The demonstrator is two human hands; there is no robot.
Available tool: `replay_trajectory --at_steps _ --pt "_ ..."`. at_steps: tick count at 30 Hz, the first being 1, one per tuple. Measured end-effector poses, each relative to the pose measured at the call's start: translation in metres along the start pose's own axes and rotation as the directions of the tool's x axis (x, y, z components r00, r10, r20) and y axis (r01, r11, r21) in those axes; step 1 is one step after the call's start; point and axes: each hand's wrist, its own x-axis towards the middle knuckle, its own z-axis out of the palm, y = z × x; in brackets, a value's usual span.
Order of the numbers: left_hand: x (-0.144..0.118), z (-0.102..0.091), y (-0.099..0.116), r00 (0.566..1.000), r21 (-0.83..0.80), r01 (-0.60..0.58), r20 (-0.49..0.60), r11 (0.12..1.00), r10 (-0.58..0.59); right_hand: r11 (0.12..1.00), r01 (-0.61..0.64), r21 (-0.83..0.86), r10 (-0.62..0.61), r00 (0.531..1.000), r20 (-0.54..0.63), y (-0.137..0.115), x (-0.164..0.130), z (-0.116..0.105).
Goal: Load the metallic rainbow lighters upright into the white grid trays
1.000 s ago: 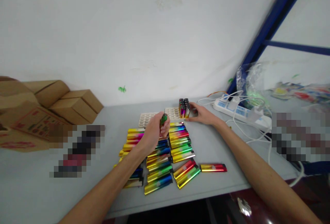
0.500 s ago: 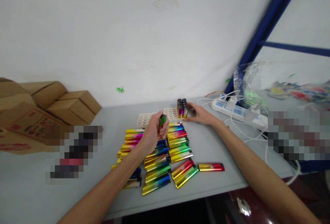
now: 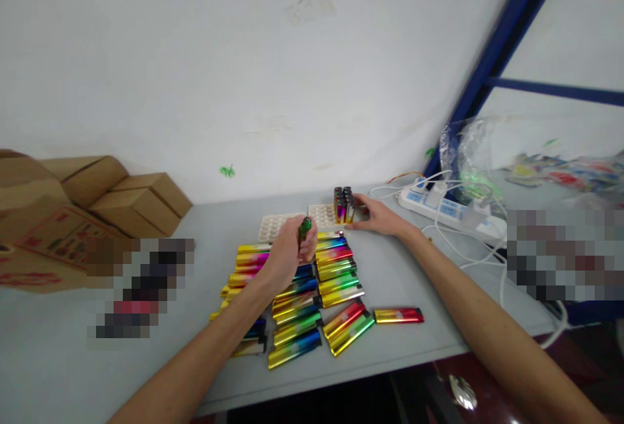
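We see the left hand (image 3: 285,256) closed around a green lighter (image 3: 305,227), upright above the lighter rows (image 3: 312,294) on the surface (image 3: 414,274); the right hand (image 3: 377,216) rests open against the tray (image 3: 324,214), steadying the standing lighters (image 3: 343,205).

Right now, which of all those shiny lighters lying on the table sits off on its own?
The red and gold lighter at the near right. It lies alone on the grey table, a gap apart from the lighters packed in rows to its left.
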Motion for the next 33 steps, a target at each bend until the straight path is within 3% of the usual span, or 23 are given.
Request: replay_trajectory --at_steps 10,20,27,33 --pt "0.000 0.001 0.005 0.999 -0.046 -0.048 0.004 0.998 0.049 1.000 0.012 -0.017 -0.012 1.000 -0.001 0.002 0.001 0.000" --pt "0.015 0.006 0.012 0.966 0.100 -0.245 -0.055 0.964 0.251 0.998 0.052 0.018 -0.052 0.999 -0.009 0.004 0.002 0.002" --pt "0.072 -0.018 0.022 0.895 0.433 -0.385 -0.040 0.815 0.443 0.999 0.048 -0.010 -0.048 0.999 -0.016 0.001 0.003 0.001" --pt "0.111 -0.031 0.012 0.923 0.551 -0.357 0.085 0.754 0.375 0.998 0.064 0.000 -0.064 0.998 -0.022 0.002 0.002 0.001"
